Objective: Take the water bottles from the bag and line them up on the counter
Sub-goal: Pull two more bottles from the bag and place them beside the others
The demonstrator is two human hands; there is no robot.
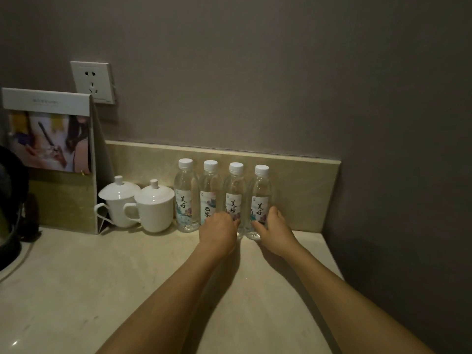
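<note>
Four water bottles (221, 196) are standing in line on the counter (153, 277); my left hand (217, 232) and right hand (272, 227) are gripping the two rightmost, squaring them. No bag visible.

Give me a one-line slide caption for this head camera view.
Both hands, left hand and right hand, steady four upright water bottles lined along the counter backsplash beside two lidded cups.

I see bare beige stone worktop (107, 290) open along its front edge. At the back edge, four clear white-capped water bottles (186, 198) and two white lidded ceramic cups (153, 208) block reach; a black kettle (10, 208) crowds the left edge.
</note>
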